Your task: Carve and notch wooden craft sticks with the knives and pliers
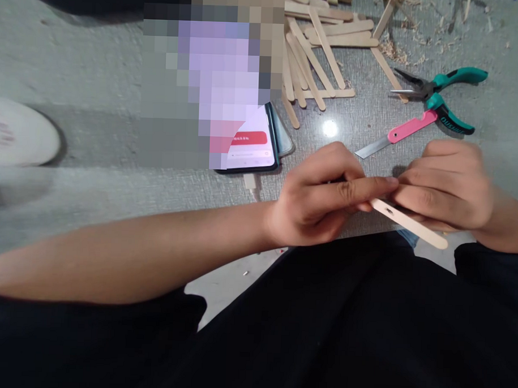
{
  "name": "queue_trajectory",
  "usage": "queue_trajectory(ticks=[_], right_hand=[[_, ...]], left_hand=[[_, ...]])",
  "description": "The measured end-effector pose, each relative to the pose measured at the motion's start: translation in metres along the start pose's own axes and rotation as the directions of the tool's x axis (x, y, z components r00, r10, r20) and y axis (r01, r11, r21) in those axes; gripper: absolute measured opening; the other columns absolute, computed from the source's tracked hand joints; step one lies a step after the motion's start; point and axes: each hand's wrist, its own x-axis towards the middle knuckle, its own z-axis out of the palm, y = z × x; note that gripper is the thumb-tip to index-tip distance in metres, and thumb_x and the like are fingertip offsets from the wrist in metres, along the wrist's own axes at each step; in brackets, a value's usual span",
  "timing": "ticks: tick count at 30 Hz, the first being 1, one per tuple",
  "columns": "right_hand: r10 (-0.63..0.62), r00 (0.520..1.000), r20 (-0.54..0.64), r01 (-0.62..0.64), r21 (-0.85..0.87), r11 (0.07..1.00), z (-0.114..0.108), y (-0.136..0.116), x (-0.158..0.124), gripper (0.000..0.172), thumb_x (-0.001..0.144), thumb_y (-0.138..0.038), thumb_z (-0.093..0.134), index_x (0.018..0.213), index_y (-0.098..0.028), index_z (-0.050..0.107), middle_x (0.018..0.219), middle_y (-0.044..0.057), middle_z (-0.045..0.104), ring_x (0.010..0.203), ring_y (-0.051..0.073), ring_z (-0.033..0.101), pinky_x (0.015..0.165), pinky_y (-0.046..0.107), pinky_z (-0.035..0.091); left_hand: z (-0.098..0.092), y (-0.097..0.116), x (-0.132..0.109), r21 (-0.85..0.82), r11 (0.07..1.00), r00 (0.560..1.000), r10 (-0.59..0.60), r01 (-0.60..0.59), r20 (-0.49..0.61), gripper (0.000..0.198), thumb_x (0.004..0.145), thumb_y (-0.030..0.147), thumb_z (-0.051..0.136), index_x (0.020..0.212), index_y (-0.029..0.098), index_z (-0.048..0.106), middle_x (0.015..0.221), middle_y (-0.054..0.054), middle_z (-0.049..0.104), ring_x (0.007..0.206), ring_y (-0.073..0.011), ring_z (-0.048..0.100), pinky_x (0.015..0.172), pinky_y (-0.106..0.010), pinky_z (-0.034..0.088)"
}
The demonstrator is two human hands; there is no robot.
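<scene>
Between the thumb and curled fingers of my left hand [322,196] is one end of a flat wooden craft stick [419,231]. Its rounded free end slants down to the right, and a small dark mark or hole shows on its face near my fingers. My right hand [450,183] is closed beside it, knuckles up, its fingers meeting my left thumb tip. Whatever those right fingers hold, if anything, is hidden. Just beyond my hands lies a pink-handled knife [409,128] with its blade out, touching the teal-handled needle-nose pliers [430,92].
Several loose craft sticks [327,55] are heaped at the back, with wood shavings [393,51] to their right. A lit phone [254,148] with a white cable [251,182] lies left of my hands, partly pixelated. A white rounded object [21,132] sits at far left.
</scene>
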Motion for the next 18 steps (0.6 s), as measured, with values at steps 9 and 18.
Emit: queue_trajectory(ticks=[9, 18], right_hand=[[0.0, 1.0, -0.027, 0.0, 0.01, 1.0, 0.0037, -0.0032, 0.0034, 0.019, 0.119, -0.03, 0.049, 0.118, -0.021, 0.066, 0.079, 0.0, 0.07, 0.067, 0.018, 0.056, 0.061, 0.04, 0.039], [0.091, 0.994, -0.053, -0.09, 0.017, 0.996, 0.0046, -0.0082, 0.0034, 0.016, 0.116, -0.031, 0.057, 0.123, -0.023, 0.069, 0.078, 0.0, 0.071, 0.066, 0.02, 0.061, 0.059, 0.041, 0.035]], left_hand=[[-0.0034, 0.0014, -0.0032, 0.074, 0.997, 1.0, -0.005, 0.004, 0.015, 0.032, 0.115, 0.031, 0.066, 0.144, 0.035, 0.078, 0.083, -0.002, 0.071, 0.076, -0.0199, 0.074, 0.071, -0.035, 0.065], [-0.0047, 0.0014, -0.0091, 0.021, 0.998, 0.996, -0.067, 0.066, 0.053, 0.048, 0.111, 0.031, 0.073, 0.158, 0.041, 0.07, 0.096, -0.003, 0.076, 0.082, -0.0221, 0.074, 0.077, -0.04, 0.061]])
